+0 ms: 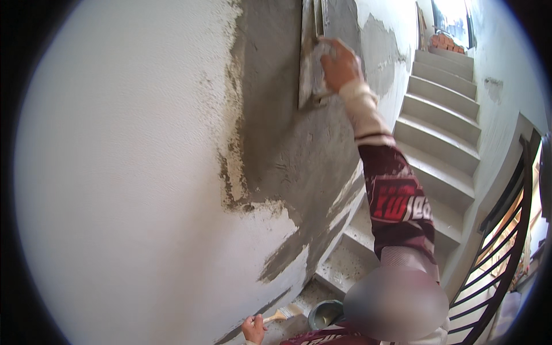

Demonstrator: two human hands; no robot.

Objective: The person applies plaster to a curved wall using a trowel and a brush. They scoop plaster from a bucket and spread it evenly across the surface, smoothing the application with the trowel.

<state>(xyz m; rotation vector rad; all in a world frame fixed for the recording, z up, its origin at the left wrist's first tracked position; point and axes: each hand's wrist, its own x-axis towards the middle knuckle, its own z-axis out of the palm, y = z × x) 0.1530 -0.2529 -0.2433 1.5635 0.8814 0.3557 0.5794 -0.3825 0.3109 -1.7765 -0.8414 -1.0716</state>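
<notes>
My right hand (342, 64) reaches up the wall, its fingers closed around the handle of a long plastering trowel (307, 77). The trowel's flat blade stands upright against a patch of grey mortar (282, 149) that has ragged edges. Low down near the foot of the wall, my left hand (253, 330) is closed on the handle of a paintbrush (286, 312), its pale bristles pointing right. Just beyond the bristles sits a dark bucket (326, 314) with some greyish contents. A blurred round patch hides part of the area by my right upper arm.
White wall (132, 144) surrounds the mortar on the left. Concrete stairs (440, 109) climb away on the right, with splashes on the lower steps. Red bricks (447, 43) are stacked at the top near a bright window. A dark metal railing (503, 259) curves along the right.
</notes>
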